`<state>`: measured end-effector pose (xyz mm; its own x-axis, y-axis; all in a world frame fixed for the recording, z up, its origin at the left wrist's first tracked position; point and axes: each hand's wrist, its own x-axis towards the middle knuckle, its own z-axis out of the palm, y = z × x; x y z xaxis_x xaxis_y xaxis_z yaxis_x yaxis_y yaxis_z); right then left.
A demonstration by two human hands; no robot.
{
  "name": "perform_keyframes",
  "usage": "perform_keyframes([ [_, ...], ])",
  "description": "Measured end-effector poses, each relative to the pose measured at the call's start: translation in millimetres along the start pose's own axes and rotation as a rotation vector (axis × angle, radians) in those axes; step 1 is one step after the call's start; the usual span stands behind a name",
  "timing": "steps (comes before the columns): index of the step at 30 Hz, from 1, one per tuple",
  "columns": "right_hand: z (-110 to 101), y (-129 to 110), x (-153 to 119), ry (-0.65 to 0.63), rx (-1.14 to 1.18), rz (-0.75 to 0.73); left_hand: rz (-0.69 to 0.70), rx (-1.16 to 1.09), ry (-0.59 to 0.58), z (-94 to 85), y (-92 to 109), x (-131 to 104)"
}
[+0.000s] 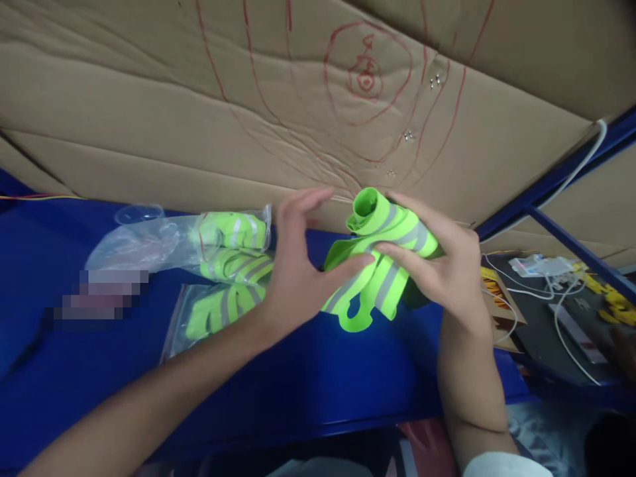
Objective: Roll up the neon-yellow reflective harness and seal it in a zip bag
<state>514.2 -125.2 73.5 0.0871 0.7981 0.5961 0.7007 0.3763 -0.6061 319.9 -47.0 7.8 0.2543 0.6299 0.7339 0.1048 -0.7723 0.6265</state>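
Note:
A neon yellow-green strap bundle (392, 232) with grey reflective stripes is partly rolled up, its loose ends hanging down over the blue table (348, 384). My right hand (447, 258) grips the bundle from the right, thumb in front and fingers behind. On the left side, my left hand (303, 265) has its fingers spread, the thumb tip lying at the bundle's edge. Left of that hand lie similar green bundles in clear plastic bags: one at the top (236, 230), one in the middle (238, 266) and one below (223, 310).
Behind the table stands a cardboard panel (149, 132) with red drawn lines. A blue metal frame (576, 242) and white cable (571, 179) are at the right, beyond them a dark surface with an open cardboard box (511, 318) and yellow items (619, 305).

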Motion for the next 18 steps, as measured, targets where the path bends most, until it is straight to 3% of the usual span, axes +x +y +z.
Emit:
perform_keyframes([
  [2,3,-4,-2,0.006,-0.030,-0.014,0.258,0.161,0.058,1.3,9,-8],
  [4,2,-4,-3,0.055,-0.047,-0.028,0.546,0.309,-0.059,0.5,14,-12],
  [5,1,-3,-3,0.084,-0.056,-0.037,0.620,0.367,-0.106,0.0,15,-12],
  [6,-1,-2,-2,0.110,-0.067,-0.048,0.632,0.409,-0.110,-0.1,15,-11],
  [10,-3,3,1,0.187,-0.105,-0.047,0.469,0.483,-0.065,3.6,10,-9],
  [14,6,11,5,0.253,-0.066,0.016,0.453,0.605,-0.144,9.2,8,-11],
  [18,18,17,5,0.233,-0.121,0.026,0.381,0.617,-0.221,10.5,10,-12],
])
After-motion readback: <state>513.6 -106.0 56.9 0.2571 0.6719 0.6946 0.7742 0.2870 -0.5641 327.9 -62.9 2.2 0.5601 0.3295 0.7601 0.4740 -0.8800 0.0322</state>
